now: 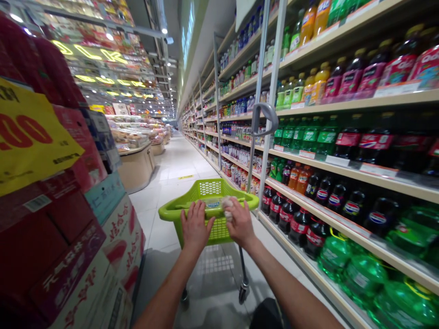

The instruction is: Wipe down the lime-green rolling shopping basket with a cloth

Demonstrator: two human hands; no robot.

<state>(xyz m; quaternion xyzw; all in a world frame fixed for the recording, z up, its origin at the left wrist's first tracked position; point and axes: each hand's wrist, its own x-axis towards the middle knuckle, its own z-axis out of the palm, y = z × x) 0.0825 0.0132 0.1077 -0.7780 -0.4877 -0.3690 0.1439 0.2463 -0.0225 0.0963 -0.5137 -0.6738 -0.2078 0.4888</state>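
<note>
Shopping cart point(215, 214), bright green, stands on the pale tiled floor point(156, 183) of a supermarket, between the shelves and the cartons. Those shelves point(343, 106) run down the right side into the distance, tier upon tier, packed with bottled drinks point(346, 148). On the left, close by, the stacked cartons point(73, 265) rise high; a rounded display counter point(135, 167) sits farther along. Yellow price sign point(30, 137) juts from the stack. Two hands are at the cart's near edge, apart: the left hand point(196, 226) lies over it, how firmly I can't tell; the right hand point(240, 224) is clenched around a crumpled white wad point(227, 207).
</note>
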